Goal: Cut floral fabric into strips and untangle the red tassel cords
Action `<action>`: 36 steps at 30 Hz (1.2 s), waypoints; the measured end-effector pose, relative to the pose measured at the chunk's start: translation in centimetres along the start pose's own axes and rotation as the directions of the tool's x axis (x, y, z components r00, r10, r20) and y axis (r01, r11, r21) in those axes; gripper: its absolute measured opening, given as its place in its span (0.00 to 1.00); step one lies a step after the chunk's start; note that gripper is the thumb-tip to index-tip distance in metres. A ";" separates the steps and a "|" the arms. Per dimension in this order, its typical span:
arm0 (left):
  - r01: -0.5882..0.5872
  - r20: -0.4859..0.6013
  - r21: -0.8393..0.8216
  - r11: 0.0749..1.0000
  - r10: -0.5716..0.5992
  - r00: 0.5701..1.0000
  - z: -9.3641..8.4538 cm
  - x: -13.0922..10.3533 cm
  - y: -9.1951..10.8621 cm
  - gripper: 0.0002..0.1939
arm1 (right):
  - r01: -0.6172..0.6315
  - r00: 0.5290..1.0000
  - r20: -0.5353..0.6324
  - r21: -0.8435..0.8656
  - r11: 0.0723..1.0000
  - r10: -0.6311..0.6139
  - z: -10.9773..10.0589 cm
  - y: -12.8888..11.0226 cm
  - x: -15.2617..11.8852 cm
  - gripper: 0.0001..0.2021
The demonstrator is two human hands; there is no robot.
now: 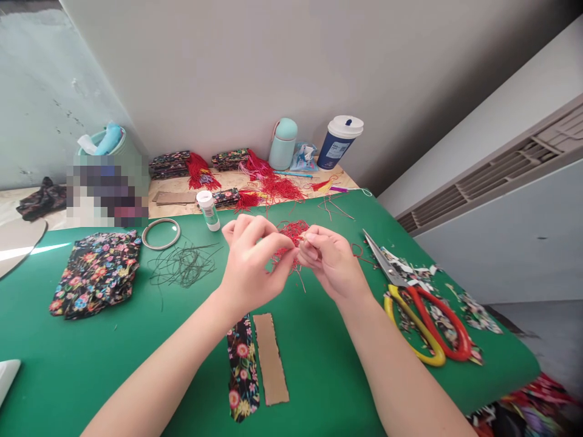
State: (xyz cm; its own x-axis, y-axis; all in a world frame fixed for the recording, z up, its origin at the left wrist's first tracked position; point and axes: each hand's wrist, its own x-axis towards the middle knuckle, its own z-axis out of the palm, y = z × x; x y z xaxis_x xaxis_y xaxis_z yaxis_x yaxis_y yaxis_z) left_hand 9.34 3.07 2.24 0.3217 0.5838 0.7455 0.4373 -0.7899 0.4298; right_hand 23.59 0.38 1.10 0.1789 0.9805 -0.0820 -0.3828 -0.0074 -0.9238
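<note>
My left hand (257, 258) and my right hand (328, 258) meet fingertip to fingertip above the green mat. Both pinch a thin red cord, whose held part is mostly hidden by the fingers. Behind them lies a tangle of red cords (294, 230). Below my left hand, a black floral fabric strip (243, 370) lies beside a brown card strip (272, 358) with dark edges. Left of my hands are a loose pile of dark green cords (186, 265) and a white glue stick (208, 210) standing upright.
Large scissors (412, 294) lie at right among fabric scraps (478, 312). Folded floral fabric (98, 273) and a ring (161, 234) sit at left. A mint bottle (283, 144), a blue cup (337, 145) and red tassels (199, 172) stand or lie along the wall.
</note>
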 end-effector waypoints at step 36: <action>0.285 0.298 -0.014 0.959 -0.268 0.916 1.3 -0.7 -0.2 0.06 | 0.148 0.985 -0.047 -0.263 0.953 -0.166 0.3 0.9 0.0 0.09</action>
State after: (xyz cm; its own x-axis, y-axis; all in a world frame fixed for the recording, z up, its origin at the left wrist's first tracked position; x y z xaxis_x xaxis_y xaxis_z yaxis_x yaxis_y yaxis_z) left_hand 10.12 3.03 0.98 0.4280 0.8024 0.4158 0.4994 -0.5935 0.6312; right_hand 22.96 0.45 0.37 0.2823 0.9577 0.0551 -0.0996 0.0864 -0.9913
